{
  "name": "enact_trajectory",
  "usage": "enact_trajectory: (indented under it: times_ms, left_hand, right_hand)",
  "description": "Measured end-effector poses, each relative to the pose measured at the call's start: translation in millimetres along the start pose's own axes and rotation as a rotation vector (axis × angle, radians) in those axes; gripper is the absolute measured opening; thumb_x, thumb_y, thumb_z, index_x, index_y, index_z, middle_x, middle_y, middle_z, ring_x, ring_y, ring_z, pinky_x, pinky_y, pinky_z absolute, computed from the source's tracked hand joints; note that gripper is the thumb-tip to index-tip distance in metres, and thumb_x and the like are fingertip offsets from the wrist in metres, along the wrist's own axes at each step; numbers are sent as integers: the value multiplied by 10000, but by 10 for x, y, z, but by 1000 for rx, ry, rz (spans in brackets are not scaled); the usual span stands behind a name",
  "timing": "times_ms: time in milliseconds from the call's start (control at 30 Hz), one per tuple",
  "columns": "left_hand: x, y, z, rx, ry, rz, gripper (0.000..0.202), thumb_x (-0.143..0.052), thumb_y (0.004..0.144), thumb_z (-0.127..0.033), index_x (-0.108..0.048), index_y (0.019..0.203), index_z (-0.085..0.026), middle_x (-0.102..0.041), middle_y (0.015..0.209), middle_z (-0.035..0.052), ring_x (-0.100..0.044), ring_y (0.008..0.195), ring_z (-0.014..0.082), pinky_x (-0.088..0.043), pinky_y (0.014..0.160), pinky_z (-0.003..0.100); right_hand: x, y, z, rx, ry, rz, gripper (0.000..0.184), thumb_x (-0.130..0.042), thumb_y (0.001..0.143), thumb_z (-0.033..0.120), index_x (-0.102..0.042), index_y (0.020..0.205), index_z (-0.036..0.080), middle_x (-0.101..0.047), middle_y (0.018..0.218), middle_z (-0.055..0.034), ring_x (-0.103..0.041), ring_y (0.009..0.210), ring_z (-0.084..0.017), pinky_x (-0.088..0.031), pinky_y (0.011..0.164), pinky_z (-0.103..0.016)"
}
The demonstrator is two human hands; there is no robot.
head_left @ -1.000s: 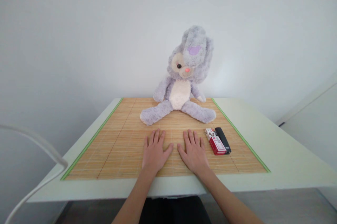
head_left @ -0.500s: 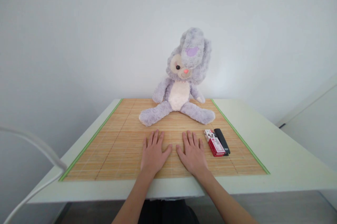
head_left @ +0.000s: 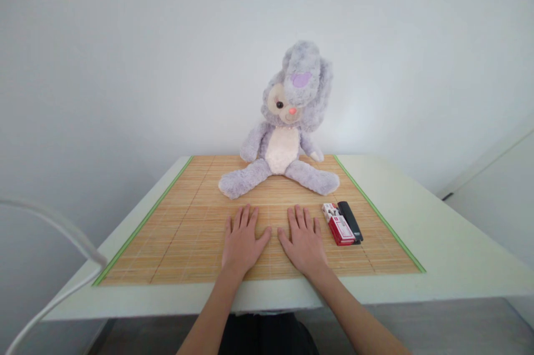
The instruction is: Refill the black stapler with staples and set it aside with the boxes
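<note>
My left hand (head_left: 242, 242) lies flat and open, palm down, on a bamboo mat (head_left: 183, 232). My right hand (head_left: 305, 242) rests beside it in the same way, fingers stretched forward, thumbs nearly meeting. Neither hand holds anything. Just right of my right hand lie a red and white small box (head_left: 339, 225) and a black slim device (head_left: 350, 220), side by side. Beyond my fingertips a grey plush rabbit (head_left: 286, 127) sits upright against the wall, legs spread toward me, one floppy ear over one eye.
The mat with green edging covers the middle of a pale table (head_left: 450, 243) that stands against a white wall. A white cable (head_left: 54, 232) curves past the table's left front corner. A white panel (head_left: 500, 182) stands at the right.
Both hands stay flat on the mat. The view has shifted slightly, so everything sits a little further left in the picture.
</note>
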State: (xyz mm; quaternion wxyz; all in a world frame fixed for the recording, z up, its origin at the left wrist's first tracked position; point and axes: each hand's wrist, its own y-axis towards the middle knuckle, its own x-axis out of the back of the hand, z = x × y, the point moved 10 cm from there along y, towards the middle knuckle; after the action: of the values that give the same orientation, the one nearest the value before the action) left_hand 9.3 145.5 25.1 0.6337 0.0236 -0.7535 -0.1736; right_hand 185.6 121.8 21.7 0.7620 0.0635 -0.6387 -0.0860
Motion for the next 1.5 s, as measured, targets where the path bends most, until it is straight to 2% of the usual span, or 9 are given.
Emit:
enact_trajectory:
  times_ms: [767, 1500]
  left_hand:
    - [34, -6, 5, 2, -61, 0, 663, -428, 997, -557, -340, 1598, -291, -290, 1687, 43, -202, 1574, 312, -129, 1273, 587]
    - [55, -23, -40, 51, -61, 11, 671, -443, 994, -560, -345, 1597, -284, -270, 1695, 54, -161, 1583, 303, -98, 1278, 577]
  right_hand:
    - [7, -10, -1, -2, 11, -5, 694, -372, 1027, 535, -273, 1641, 225, -183, 1716, -73, -104, 1583, -339, -43, 1252, -580]
    - [4, -20, -2, -10, -28, 26, 709, -349, 1038, 568, -253, 1644, 213, -161, 1720, -101, -112, 1582, -318, -43, 1252, -557]
